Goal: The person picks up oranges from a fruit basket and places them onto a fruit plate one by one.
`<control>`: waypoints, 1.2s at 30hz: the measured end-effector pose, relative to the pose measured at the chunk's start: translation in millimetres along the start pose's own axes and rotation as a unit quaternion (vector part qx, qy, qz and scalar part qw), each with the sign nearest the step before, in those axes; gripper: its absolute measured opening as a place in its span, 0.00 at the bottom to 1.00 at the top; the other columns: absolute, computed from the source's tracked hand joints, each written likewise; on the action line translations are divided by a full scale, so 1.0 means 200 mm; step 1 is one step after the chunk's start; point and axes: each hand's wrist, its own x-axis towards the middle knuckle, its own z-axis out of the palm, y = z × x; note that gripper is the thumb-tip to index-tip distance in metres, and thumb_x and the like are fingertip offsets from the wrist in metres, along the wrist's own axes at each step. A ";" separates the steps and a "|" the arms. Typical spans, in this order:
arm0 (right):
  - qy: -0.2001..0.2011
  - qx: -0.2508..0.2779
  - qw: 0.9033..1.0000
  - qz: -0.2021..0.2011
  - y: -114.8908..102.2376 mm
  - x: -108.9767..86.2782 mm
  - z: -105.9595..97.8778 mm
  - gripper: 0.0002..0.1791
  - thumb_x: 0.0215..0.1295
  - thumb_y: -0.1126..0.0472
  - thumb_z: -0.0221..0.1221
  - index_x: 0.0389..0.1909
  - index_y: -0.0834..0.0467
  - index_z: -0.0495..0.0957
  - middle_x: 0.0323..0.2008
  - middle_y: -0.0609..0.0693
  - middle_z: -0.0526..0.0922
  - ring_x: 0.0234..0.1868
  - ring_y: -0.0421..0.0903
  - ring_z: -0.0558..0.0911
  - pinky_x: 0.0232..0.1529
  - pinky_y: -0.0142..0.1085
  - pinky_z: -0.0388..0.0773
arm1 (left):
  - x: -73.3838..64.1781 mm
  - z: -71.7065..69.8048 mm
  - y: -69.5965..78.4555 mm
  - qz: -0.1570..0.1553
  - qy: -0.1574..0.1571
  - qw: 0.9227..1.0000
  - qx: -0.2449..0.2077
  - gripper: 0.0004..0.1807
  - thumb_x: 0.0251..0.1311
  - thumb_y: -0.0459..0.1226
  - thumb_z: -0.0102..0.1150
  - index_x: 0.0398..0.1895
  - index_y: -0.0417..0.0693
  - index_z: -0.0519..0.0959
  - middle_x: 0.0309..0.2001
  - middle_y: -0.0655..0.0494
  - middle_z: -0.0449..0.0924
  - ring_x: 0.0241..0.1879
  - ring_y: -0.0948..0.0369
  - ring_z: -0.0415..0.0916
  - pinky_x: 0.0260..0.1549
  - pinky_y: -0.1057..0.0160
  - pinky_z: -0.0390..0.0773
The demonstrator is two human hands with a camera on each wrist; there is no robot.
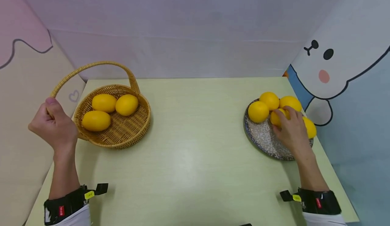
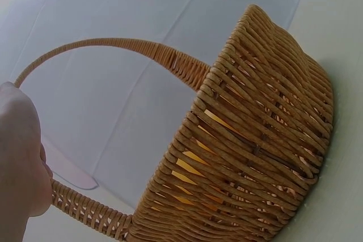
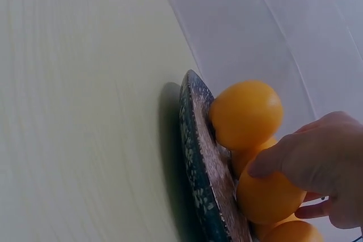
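Observation:
My left hand (image 1: 55, 124) grips the arched handle (image 1: 100, 63) of a wicker basket (image 1: 134, 136) on the left of the table. Three yellow lemons (image 1: 96, 120) lie inside, and glimpses of them show through the weave in the left wrist view. At the right, the fingers and thumb of my right hand (image 1: 290, 131) pinch a yellow lemon (image 3: 269, 196) on a speckled grey plate (image 1: 262, 138). Several more lemons (image 1: 258, 111) sit around it along the plate's far and right side. Part of the plate is hidden under my right hand and wrist.
Both stand on a pale wooden table (image 1: 189, 144), the basket near its left edge and the plate near its right edge. A whitish wall panel (image 1: 182, 56) rises behind. On the right is a panel with a cartoon face (image 1: 329, 66).

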 end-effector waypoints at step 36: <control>-0.037 0.135 0.990 -0.006 -0.08 0.08 -0.17 0.42 0.79 0.44 0.65 0.85 0.59 0.66 0.85 0.71 0.61 0.82 0.78 0.61 0.77 0.81 0.57 | 0.00 0.00 0.01 0.000 -0.005 1.000 0.006 0.31 0.78 0.43 0.54 0.13 0.71 0.58 0.16 0.75 0.51 0.18 0.74 0.43 0.24 0.69 0.39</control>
